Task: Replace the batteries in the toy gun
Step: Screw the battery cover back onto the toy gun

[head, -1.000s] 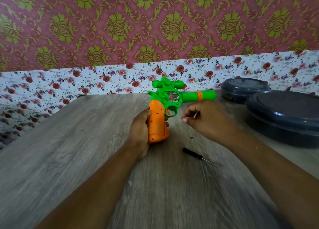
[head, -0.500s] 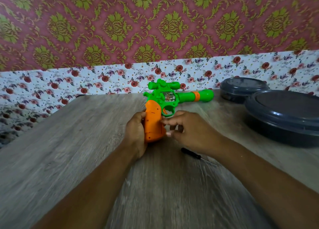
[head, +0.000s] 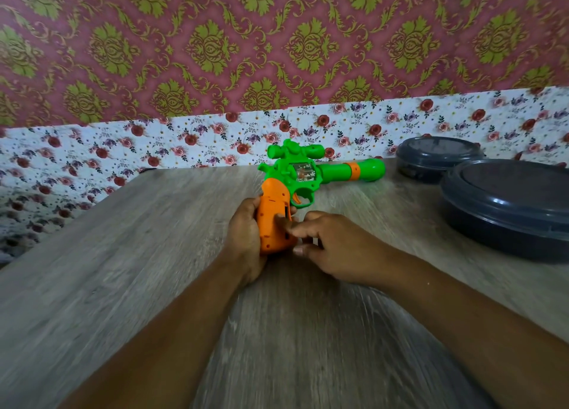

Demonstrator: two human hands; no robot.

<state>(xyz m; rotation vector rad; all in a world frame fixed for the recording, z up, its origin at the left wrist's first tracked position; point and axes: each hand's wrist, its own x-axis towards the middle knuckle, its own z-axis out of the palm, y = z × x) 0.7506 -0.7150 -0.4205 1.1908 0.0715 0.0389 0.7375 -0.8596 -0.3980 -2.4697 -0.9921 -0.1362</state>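
Now the left hand [head: 246, 239] grips the green and orange plastic toy gun [head: 286, 199] mid-frame on the grey wooden counter [head: 123, 270]; the right hand [head: 335, 248] pinches its orange handle.

Green toy gun [head: 308, 174] with orange grip, upright on wooden table, barrel pointing right

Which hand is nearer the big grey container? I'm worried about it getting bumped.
Right. The right hand sits between the toy gun and the grey container; the left hand grips the gun's far side.
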